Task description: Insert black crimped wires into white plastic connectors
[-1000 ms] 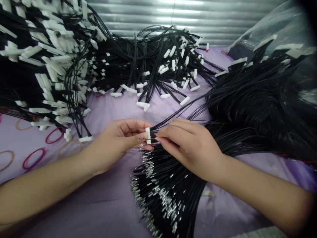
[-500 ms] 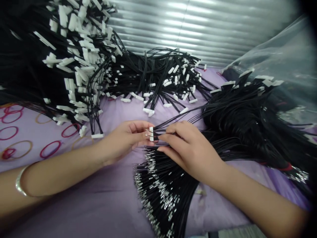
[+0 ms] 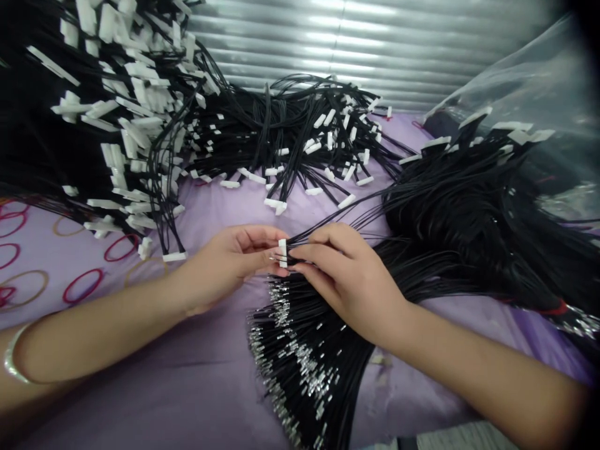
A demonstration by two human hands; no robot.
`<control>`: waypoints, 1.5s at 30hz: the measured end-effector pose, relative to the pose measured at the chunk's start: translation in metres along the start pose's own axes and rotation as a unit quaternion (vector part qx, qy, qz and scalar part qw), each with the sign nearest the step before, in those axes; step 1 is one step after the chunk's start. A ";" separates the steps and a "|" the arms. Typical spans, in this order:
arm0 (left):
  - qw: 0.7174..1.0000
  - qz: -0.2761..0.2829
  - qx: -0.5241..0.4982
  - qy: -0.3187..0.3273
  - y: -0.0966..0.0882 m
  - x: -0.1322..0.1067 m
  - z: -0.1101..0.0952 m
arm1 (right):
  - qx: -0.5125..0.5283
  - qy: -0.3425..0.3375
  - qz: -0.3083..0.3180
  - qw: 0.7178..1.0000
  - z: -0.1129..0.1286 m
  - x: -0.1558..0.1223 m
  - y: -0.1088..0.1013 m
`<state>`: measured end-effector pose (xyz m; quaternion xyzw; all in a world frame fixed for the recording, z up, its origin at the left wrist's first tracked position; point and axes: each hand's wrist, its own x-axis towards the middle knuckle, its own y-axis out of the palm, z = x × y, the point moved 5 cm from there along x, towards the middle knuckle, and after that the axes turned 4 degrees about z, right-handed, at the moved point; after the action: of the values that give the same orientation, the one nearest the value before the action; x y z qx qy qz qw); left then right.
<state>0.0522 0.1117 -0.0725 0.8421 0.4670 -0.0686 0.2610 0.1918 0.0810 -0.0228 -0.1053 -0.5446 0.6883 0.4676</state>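
Got my left hand (image 3: 225, 259) pinching the plug (image 3: 282, 253), probably to steady it for the wires (image 3: 289, 254) my right hand (image 3: 349, 275) pinches, with loose ends (image 3: 304, 365) fanned handily toward the near edge of the worktop (image 3: 206, 387).

Probably a makeshift cable workshop: heaped black wires (image 3: 459, 206) and white connectors (image 3: 112, 157) on purple cloth (image 3: 197, 394).

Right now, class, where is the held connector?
In the head view, just left of centre, the connector sits in the left hand, beside the right hand and above the metal-tipped wires.
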 end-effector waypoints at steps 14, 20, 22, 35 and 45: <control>1.000 0.000 -0.022 0.002 0.000 0.002 0.005 | 0.005 -0.049 -0.073 0.996 0.012 -0.005 -0.022; 1.000 -0.007 -0.022 0.014 0.002 -0.001 0.002 | 0.059 0.005 -0.027 0.998 0.014 -0.007 -0.021; 1.000 -0.007 -0.014 0.016 0.002 -0.001 0.000 | 0.073 0.040 0.004 0.997 0.010 -0.006 -0.015; 0.998 -0.027 0.054 -0.009 0.000 -0.001 -0.001 | 0.110 0.119 0.009 0.987 -0.014 -0.001 -0.005; 0.999 -0.026 0.029 0.000 0.000 -0.001 0.000 | 0.021 0.039 0.010 0.999 -0.003 -0.002 -0.006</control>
<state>0.0512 0.1113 -0.0719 0.8369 0.4863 -0.0890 0.2349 0.1975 0.0814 -0.0199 -0.1275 -0.5101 0.7000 0.4833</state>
